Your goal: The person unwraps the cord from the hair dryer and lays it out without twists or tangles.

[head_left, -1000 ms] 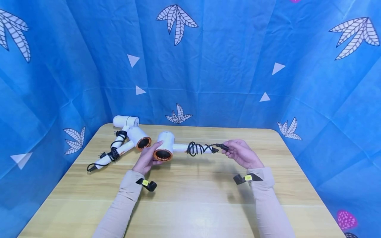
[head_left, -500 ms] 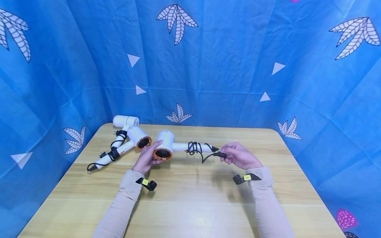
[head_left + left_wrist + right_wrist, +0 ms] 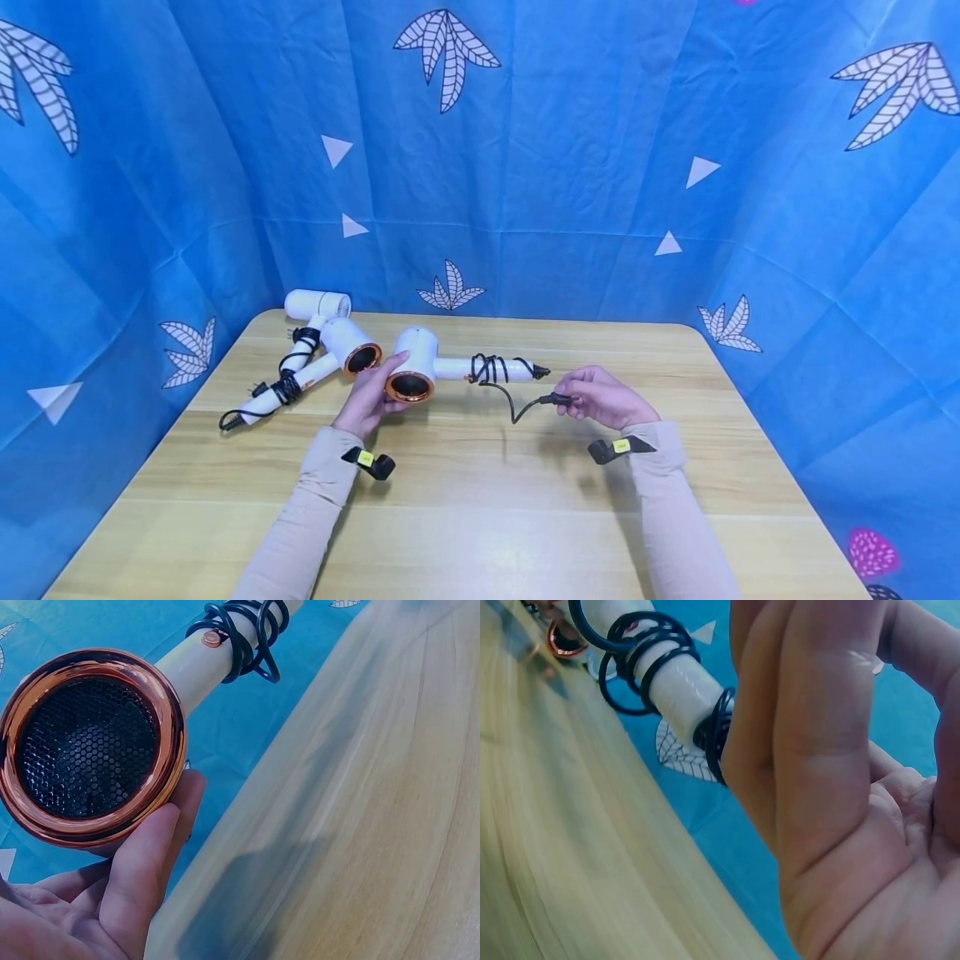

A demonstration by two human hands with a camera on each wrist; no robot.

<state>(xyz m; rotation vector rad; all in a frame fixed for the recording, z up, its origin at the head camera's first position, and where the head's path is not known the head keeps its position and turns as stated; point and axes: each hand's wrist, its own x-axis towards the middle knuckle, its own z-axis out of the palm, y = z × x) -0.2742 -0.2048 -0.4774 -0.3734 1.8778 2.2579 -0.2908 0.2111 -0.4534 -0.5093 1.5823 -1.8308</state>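
Observation:
A white hair dryer [image 3: 417, 354] with a copper-coloured rim is gripped around its head by my left hand [image 3: 368, 397]. Its handle [image 3: 453, 369] points right, with black cord [image 3: 489, 367] looped around it. In the left wrist view the thumb and fingers of the left hand [image 3: 112, 892] hold the head beside the dark mesh grille [image 3: 88, 746]. At the cord's free end, my right hand [image 3: 609, 398] pinches the black plug [image 3: 553, 399], and a slack length of cord dips between plug and handle. The right wrist view shows the right hand [image 3: 832, 772] near the handle's tip; the plug is hidden there.
Two more white hair dryers lie at the table's left: one with a copper rim [image 3: 347, 343] and a plainer one [image 3: 317, 305] behind it. Both have cords wound on their handles. A blue patterned curtain [image 3: 525, 167] surrounds the wooden table [image 3: 480, 517].
My right hand has moved the plug down, away from the handle's tip, and a longer stretch of cord now hangs loose. The left hand and the dryer have stayed almost in place.

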